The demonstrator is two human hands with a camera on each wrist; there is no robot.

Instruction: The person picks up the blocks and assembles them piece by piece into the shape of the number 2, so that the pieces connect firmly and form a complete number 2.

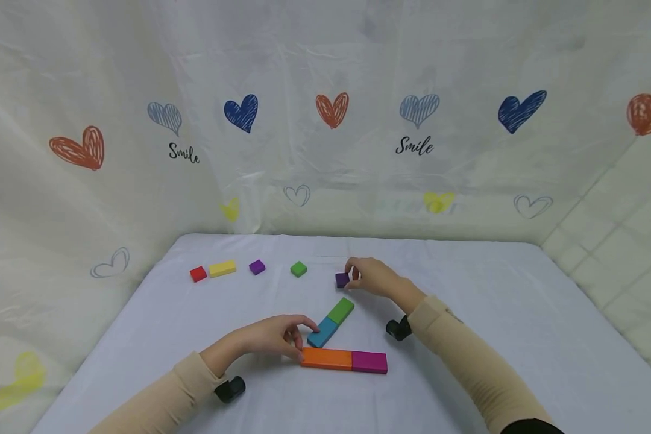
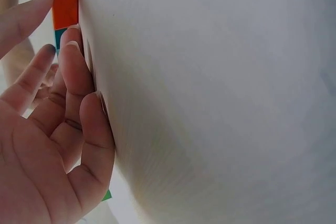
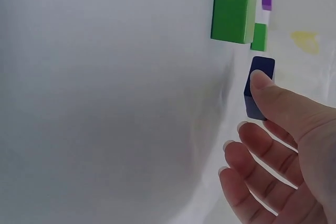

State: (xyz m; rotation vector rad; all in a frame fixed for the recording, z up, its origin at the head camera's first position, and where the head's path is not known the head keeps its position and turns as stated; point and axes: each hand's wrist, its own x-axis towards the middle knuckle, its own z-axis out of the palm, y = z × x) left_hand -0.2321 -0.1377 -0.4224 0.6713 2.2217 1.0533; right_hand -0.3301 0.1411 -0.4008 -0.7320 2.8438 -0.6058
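Observation:
My right hand [image 1: 373,276] pinches a small dark purple block [image 1: 342,280] between thumb and index finger, toward the back of the table. In the right wrist view, the thumb lies over the dark purple block [image 3: 259,87] and the other fingers are loosely bent. My left hand [image 1: 273,336] lies low over the table, its thumb tip at the left end of an orange block [image 1: 327,358]. Its index fingertip is at the blue block [image 1: 322,332]. A magenta block [image 1: 369,362] meets the orange one end to end; a green block [image 1: 340,310] continues the blue one diagonally.
Along the back left are a red block [image 1: 198,274], a yellow block [image 1: 222,269], a purple block [image 1: 257,267] and a small green block [image 1: 299,269]. All lie on a white-covered table [image 1: 499,313]. A curtain with printed hearts [image 1: 333,110] hangs behind.

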